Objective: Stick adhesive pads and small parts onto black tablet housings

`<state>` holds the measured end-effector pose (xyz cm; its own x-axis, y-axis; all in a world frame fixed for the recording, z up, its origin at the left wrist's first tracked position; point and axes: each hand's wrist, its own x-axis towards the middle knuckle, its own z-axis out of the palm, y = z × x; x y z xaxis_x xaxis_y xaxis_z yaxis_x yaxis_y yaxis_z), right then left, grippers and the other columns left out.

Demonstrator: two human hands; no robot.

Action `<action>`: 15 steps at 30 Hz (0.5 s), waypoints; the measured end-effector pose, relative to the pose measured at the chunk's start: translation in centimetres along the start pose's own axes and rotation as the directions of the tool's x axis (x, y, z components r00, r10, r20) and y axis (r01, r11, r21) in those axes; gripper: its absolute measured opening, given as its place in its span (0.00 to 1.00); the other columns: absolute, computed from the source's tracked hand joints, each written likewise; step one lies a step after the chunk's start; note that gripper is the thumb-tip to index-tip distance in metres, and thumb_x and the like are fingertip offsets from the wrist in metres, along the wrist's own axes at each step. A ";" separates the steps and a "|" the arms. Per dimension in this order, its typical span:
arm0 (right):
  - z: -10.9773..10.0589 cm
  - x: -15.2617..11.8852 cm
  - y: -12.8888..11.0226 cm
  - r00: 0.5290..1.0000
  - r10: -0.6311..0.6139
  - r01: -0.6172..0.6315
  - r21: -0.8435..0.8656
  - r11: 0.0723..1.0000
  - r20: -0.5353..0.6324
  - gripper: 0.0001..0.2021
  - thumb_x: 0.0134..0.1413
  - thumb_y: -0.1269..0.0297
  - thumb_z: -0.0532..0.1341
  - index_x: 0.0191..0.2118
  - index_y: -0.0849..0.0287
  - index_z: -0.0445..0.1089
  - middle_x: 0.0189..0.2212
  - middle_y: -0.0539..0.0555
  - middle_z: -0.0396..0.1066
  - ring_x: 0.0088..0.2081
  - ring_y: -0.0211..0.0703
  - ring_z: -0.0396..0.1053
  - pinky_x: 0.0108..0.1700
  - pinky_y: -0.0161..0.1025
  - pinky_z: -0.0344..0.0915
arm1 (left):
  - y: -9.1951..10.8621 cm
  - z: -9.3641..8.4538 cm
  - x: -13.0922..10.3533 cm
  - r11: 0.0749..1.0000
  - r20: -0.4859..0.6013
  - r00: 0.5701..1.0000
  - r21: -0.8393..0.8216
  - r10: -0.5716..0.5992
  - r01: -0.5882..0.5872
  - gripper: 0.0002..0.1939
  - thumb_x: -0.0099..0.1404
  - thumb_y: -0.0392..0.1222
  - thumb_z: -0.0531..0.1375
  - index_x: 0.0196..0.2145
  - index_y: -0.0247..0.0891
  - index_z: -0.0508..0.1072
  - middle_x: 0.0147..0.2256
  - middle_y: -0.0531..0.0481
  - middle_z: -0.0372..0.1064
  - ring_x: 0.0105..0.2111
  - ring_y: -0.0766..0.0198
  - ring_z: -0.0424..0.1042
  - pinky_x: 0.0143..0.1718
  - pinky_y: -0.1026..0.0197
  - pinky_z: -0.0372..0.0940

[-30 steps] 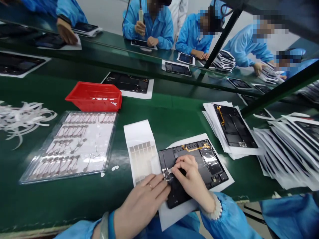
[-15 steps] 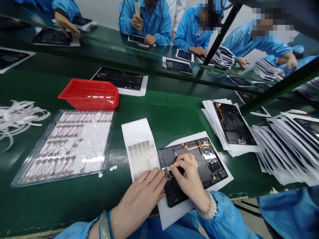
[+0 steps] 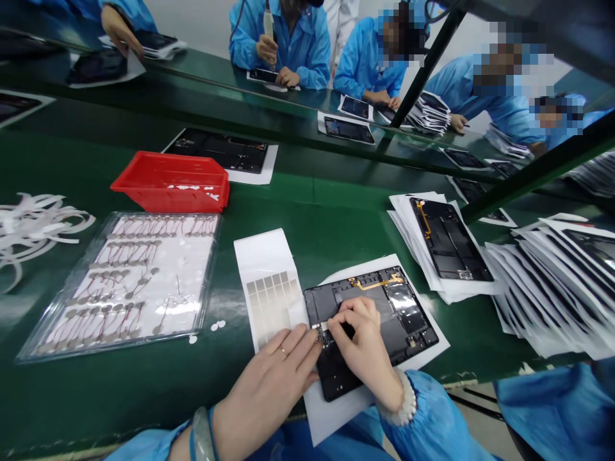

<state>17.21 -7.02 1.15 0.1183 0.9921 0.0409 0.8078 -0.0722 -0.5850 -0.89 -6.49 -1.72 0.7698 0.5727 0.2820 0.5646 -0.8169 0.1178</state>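
Observation:
In front of me a black tablet housing (image 3: 384, 314) lies on a white sheet (image 3: 327, 419), an orange flex cable (image 3: 377, 283) along its far edge. My left hand (image 3: 269, 378) rests with fingers stretched out, their tips at the housing's left edge beside small metal parts. My right hand (image 3: 360, 346) is closed in a pinch over the housing, thumb and forefinger beside a small pale strip (image 3: 323, 326). What the fingertips hold is hidden. Partly under my left fingers lies a white backing sheet (image 3: 266, 253) carrying rows of grey rectangular stickers (image 3: 273, 285).
A clear tray (image 3: 144, 275) of small wired discs and a red bin (image 3: 173, 182) stand at left, near curled white strips (image 3: 43, 221). Stacked housings with sheets (image 3: 533, 294) are at right. A green post (image 3: 538, 166) slants overhead. Co-workers sit across the bench.
My hands and the housing stay almost still. The housing behind the red bin has shifted slightly left. Across the bench, one co-worker's hand has lifted a sheet, and a white sheet appears at another's hand.

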 end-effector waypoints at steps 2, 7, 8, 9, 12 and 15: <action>0.0 0.0 0.0 1.000 -0.002 0.002 -0.003 1.000 -0.001 0.10 0.57 0.65 0.58 0.26 0.56 0.70 0.35 0.53 0.68 0.44 0.48 0.59 0.47 0.49 0.55 | -0.1 0.0 0.0 1.000 0.014 1.000 0.007 0.008 -0.008 0.16 0.69 0.46 0.53 0.50 0.39 0.69 0.49 0.48 0.70 0.53 0.59 0.64 0.54 0.56 0.56; 0.0 0.0 0.1 1.000 -0.008 0.008 0.003 1.000 0.002 0.09 0.56 0.65 0.58 0.26 0.55 0.70 0.35 0.53 0.68 0.44 0.48 0.59 0.47 0.48 0.55 | -0.2 0.0 0.2 0.999 -0.008 0.999 0.038 0.039 -0.039 0.16 0.68 0.46 0.53 0.49 0.39 0.70 0.49 0.48 0.71 0.52 0.58 0.64 0.53 0.56 0.56; 0.0 0.0 0.1 1.000 -0.008 0.008 0.004 1.000 0.001 0.08 0.56 0.66 0.58 0.26 0.55 0.70 0.35 0.53 0.68 0.44 0.48 0.59 0.47 0.48 0.55 | -0.3 -0.1 0.3 0.998 -0.018 0.999 0.040 0.044 -0.043 0.15 0.68 0.46 0.53 0.49 0.39 0.71 0.49 0.49 0.71 0.52 0.58 0.64 0.53 0.56 0.55; 0.0 0.0 0.1 1.000 -0.007 0.007 0.004 1.000 0.001 0.08 0.56 0.66 0.58 0.26 0.55 0.70 0.35 0.53 0.68 0.44 0.48 0.59 0.47 0.48 0.55 | -0.3 -0.2 0.4 0.998 -0.026 0.999 0.040 0.047 -0.046 0.15 0.68 0.46 0.53 0.48 0.38 0.71 0.49 0.49 0.71 0.51 0.58 0.64 0.53 0.56 0.55; 0.0 0.0 0.1 1.000 0.000 0.000 0.003 1.000 0.011 0.08 0.56 0.67 0.59 0.26 0.55 0.70 0.35 0.53 0.68 0.45 0.48 0.59 0.47 0.47 0.55 | -0.4 -0.5 0.7 0.997 -0.027 0.997 0.035 0.066 -0.066 0.14 0.68 0.45 0.54 0.47 0.38 0.72 0.51 0.51 0.70 0.50 0.58 0.65 0.52 0.56 0.54; 0.0 0.0 0.1 1.000 0.001 -0.001 -0.003 1.000 0.020 0.08 0.56 0.67 0.59 0.26 0.55 0.70 0.35 0.53 0.68 0.45 0.48 0.59 0.47 0.47 0.55 | -0.7 -0.8 1.0 0.995 0.002 0.995 0.024 0.102 -0.102 0.14 0.67 0.45 0.55 0.47 0.38 0.71 0.53 0.52 0.68 0.49 0.58 0.65 0.52 0.56 0.54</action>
<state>17.26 -7.03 1.07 0.1077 0.9939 0.0237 0.8092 -0.0738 -0.5829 -0.73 -5.44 -0.71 0.8239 0.4868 0.2902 0.4903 -0.8691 0.0659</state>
